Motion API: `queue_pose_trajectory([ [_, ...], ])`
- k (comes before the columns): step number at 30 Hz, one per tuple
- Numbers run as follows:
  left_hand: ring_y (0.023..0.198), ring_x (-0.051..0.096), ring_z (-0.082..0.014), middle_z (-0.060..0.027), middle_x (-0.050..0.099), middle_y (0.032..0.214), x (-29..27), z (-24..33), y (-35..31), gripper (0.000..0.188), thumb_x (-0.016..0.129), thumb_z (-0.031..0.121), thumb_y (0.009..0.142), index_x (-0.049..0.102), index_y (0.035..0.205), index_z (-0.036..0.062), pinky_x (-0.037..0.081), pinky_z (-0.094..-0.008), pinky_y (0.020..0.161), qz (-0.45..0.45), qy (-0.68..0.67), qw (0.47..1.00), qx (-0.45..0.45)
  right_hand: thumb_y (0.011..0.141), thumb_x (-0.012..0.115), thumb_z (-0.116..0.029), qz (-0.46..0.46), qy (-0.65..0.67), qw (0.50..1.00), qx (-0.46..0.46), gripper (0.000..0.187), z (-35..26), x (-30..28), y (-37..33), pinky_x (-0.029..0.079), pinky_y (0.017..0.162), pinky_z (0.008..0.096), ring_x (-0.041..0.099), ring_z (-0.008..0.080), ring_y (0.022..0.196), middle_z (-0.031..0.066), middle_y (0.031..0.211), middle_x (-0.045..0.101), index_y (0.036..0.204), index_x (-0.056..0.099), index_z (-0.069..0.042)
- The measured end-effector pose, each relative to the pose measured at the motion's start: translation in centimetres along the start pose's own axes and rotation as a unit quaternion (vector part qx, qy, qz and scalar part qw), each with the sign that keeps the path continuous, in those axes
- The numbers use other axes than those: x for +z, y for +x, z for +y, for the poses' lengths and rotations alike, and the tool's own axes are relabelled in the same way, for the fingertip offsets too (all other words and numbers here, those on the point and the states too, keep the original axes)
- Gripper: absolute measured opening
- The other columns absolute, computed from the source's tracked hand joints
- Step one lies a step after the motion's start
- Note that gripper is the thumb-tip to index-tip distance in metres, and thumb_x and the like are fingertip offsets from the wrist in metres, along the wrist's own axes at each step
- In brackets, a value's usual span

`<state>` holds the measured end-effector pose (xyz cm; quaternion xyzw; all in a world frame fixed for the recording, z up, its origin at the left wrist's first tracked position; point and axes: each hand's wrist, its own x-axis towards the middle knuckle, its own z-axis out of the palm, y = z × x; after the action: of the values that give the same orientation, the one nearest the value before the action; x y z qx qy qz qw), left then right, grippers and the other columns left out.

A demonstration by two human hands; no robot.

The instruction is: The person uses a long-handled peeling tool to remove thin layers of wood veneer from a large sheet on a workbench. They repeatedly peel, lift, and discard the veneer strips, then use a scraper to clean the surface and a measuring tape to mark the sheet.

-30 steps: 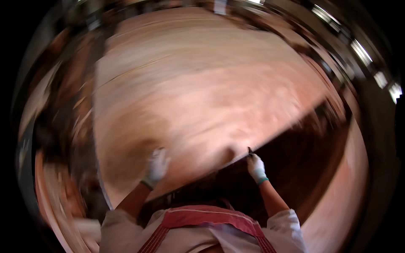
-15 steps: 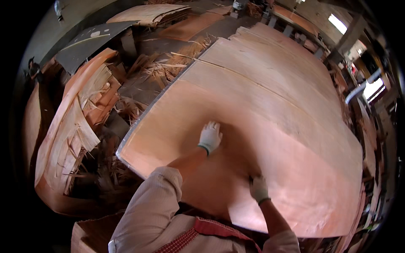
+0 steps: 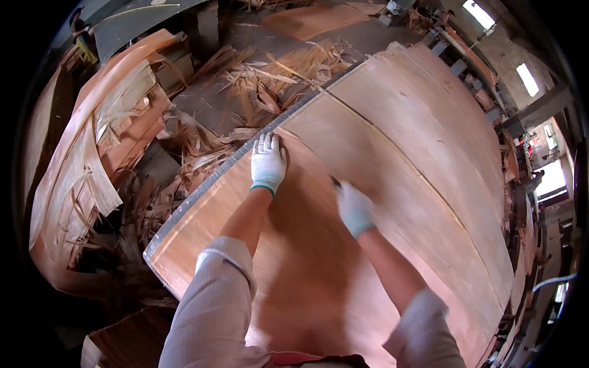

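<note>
A wide sheet of reddish-tan wood veneer (image 3: 319, 245) lies over a large table with a grey edge (image 3: 202, 193). My left hand (image 3: 268, 164), in a white glove with a green cuff, rests flat on the veneer close to that edge, fingers stretched out. To its right, my gloved right hand (image 3: 354, 208) is closed and smeared by motion. From its fingers sticks the tip of a small dark tool (image 3: 335, 181), too blurred to tell its kind. A long seam (image 3: 392, 141) crosses the wood beyond both hands.
Torn veneer strips (image 3: 257, 86) litter the floor past the table's left edge. A stack of bent, ragged veneer sheets (image 3: 116, 122) stands at left. Behind it is a dark table (image 3: 141, 24), with another person (image 3: 80, 30) at the far left. Bright windows (image 3: 552, 178) show at right.
My left hand has moved forward and left to the table's edge. My right hand has swung forward and left, nearer to it. The view has shifted over the sheet.
</note>
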<state>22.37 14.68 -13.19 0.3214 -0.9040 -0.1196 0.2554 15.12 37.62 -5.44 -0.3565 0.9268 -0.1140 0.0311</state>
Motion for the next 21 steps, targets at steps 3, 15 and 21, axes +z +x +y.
queue_pose_trajectory([
  [3, 0.131, 0.038, -0.0347, -0.0209, 0.044, 0.139, 0.3, 0.6, 0.8, 0.05, 0.048, 0.025, 0.089, 0.045, 0.131, -0.0025, 0.025, -0.0429, 0.113, 0.007, 0.0, 1.0, -0.012, 0.092, 0.047, -0.032, -0.031, -0.01, 0.999, 0.016, 0.023, -7.6, 4.4, 10.1, 0.052, 0.066, 0.0502, 0.068, 0.0338, 0.078, 0.0148, 0.085, 0.069, 0.093, 0.061, -0.014],
  [15, 0.125, 0.045, -0.0356, -0.022, 0.051, 0.132, 0.5, -2.3, 1.1, 0.04, 0.045, 0.017, 0.09, 0.051, 0.123, -0.0044, 0.032, -0.0452, 0.108, 0.011, 0.065, 0.998, -0.004, 0.095, 0.043, -0.028, -0.164, -0.065, 0.984, -0.02, 0.023, 8.8, -0.5, -4.1, 0.05, 0.062, 0.05, 0.066, 0.0368, 0.072, 0.0176, 0.08, 0.067, 0.1, 0.055, -0.009],
  [21, 0.129, 0.043, -0.0318, -0.0172, 0.049, 0.136, 2.1, 20.0, -12.7, 0.05, 0.052, 0.017, 0.089, 0.044, 0.134, -0.0019, 0.028, -0.046, 0.112, -0.036, -0.036, 0.945, 0.323, 0.09, 0.048, -0.021, -0.025, -0.054, 0.998, -0.019, 0.022, 20.0, -2.4, -13.6, 0.049, 0.052, 0.0472, 0.067, 0.0312, 0.065, 0.015, 0.077, 0.068, 0.084, 0.066, -0.01],
])
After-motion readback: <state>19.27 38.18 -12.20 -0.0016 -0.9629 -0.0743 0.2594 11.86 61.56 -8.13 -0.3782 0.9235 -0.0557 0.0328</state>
